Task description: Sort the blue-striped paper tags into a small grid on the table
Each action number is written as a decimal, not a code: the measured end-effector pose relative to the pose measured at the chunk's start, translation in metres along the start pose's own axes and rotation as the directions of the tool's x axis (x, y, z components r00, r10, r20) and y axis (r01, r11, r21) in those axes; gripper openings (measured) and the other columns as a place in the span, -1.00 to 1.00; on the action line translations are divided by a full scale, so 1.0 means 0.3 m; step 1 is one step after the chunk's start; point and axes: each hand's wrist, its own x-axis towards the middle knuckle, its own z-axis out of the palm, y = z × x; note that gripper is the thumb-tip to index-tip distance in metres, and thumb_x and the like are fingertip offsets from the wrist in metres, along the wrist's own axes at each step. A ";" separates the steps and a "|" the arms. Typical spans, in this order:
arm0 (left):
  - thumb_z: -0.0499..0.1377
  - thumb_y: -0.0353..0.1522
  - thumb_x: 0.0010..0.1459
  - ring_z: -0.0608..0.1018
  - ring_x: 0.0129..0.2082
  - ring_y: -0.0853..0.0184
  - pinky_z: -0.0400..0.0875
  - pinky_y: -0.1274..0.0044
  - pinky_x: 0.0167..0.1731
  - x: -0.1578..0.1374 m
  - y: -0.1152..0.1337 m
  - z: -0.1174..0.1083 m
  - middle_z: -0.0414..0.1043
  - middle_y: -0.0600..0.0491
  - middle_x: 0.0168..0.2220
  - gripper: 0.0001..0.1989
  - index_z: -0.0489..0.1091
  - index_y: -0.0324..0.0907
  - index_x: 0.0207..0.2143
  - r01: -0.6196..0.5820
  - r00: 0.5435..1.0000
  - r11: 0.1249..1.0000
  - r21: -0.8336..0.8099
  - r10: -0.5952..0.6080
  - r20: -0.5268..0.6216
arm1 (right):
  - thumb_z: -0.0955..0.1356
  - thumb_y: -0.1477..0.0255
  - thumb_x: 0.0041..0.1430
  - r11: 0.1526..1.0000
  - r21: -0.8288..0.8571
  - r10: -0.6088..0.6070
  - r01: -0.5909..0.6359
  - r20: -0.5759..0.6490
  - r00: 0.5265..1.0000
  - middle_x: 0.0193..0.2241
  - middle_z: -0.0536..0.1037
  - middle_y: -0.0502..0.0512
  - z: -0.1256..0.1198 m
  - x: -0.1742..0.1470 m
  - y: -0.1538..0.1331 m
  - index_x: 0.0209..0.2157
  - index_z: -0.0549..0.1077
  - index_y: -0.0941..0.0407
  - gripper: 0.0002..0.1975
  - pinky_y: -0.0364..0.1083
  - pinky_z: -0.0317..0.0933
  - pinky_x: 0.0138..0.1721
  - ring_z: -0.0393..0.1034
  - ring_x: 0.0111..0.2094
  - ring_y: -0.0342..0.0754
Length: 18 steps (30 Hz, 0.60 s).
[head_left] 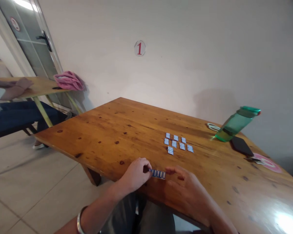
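A short row of small blue-and-white cards [158, 174] lies near the table's front edge, between my two hands. My left hand [137, 174] is closed in a pinch at the row's left end, thumb and forefinger on a card there that they partly cover. At the right end, my right hand [185, 183] has its fingers curved and apart, with the fingertips close beside the last card; I cannot tell whether they touch it. Farther up the table, several similar blue-and-white cards [174, 144] are spread out in loose rows.
On the wooden table [102, 130], a tilted green bottle [238, 123] stands at the right, by a dark flat case [241, 146], a white cable coil [213, 127], keys [255, 160] and a pink round mat [268, 163]. Leftward, a person sits at another table with pink cloth [68, 80].
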 end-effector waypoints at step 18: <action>0.07 -0.48 -0.02 0.34 -0.31 0.31 0.17 0.45 -0.30 0.001 0.097 -0.044 0.36 0.07 -0.40 -0.95 0.28 -0.19 -0.49 -0.477 0.879 0.772 0.420 0.419 0.229 | 0.20 0.60 0.03 0.945 -0.321 -0.068 0.066 0.004 0.998 -0.46 0.39 0.04 0.043 -0.008 -0.058 -0.52 0.35 0.12 -0.83 -0.17 0.04 -0.39 0.26 -0.39 -0.10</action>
